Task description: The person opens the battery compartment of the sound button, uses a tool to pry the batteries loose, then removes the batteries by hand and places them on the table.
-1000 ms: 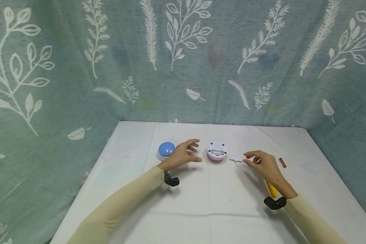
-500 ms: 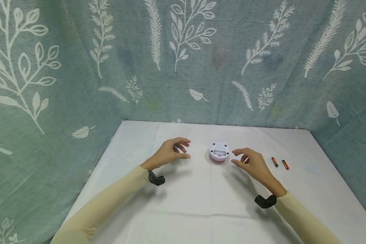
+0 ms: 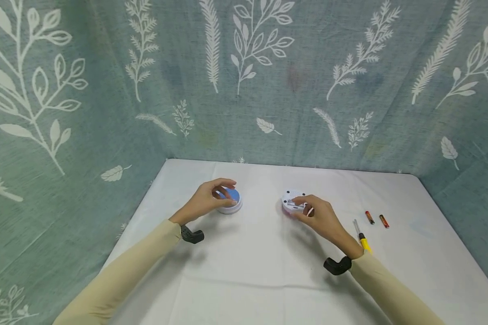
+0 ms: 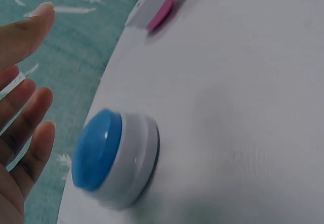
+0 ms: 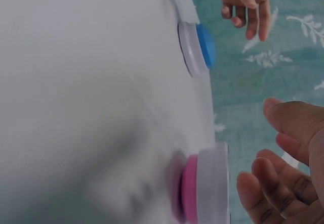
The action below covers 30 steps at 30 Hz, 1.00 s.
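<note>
My left hand point(image 3: 203, 201) hovers with loosely bent fingers beside and above a blue-topped push button point(image 3: 235, 196) with a white base. In the left wrist view the fingers stand apart from this blue button point(image 4: 98, 150) and hold nothing. My right hand point(image 3: 320, 220) hangs over a second push button point(image 3: 287, 197), turned upside down with its battery compartment uncovered. Its pink top point(image 5: 190, 188) faces the table in the right wrist view, and a gap shows between the white base point(image 5: 212, 186) and my fingers. The small white cover is hidden in the head view.
Two small red batteries point(image 3: 369, 217) lie on the right of the white-clothed table point(image 3: 244, 298). A yellow-handled screwdriver point(image 3: 363, 243) lies nearby, partly behind my right forearm. A green leaf-patterned curtain point(image 3: 284, 135) hangs behind the table.
Both hands have moved left, the left one back past the blue button, the right one from the white cover to over the upturned button. The screwdriver has come into fuller view.
</note>
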Each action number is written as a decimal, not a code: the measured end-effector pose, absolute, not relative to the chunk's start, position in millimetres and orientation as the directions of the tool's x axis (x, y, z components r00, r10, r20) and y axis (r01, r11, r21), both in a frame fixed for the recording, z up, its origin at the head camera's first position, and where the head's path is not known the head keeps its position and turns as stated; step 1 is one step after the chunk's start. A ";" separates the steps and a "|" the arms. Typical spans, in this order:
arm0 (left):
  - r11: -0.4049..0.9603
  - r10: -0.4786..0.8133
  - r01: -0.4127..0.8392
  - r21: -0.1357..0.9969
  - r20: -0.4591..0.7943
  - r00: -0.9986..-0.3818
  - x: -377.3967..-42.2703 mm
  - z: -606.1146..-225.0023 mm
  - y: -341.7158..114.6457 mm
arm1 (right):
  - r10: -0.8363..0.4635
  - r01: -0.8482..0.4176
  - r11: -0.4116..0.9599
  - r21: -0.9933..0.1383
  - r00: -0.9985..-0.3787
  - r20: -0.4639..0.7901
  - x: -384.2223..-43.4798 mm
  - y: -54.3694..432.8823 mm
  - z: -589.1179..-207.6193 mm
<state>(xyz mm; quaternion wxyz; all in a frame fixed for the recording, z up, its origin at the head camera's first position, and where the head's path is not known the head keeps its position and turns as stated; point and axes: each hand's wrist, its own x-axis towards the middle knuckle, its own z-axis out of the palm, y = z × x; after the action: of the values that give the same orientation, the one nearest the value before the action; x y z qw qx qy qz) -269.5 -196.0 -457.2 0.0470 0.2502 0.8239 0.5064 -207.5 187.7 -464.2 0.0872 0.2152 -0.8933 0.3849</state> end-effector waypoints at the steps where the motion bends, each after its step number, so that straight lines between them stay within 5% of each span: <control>1: 0.367 0.457 0.364 0.856 0.175 -0.872 -270.3 -458.4 -199.8 | -0.324 -0.462 0.603 -0.650 -0.887 0.329 -208.5 184.2 -464.3; 30: 0.503 0.392 0.266 0.822 0.057 -0.918 -286.7 -481.9 -237.1 | -0.447 -0.472 0.549 -0.689 -0.863 0.235 -231.7 90.4 -472.0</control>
<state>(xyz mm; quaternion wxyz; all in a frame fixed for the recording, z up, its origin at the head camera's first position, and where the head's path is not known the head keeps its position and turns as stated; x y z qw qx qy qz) -286.7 -237.1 -481.9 0.0686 0.1903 0.8642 0.4607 -231.7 90.4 -472.0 0.0160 0.2611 -0.8800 0.3965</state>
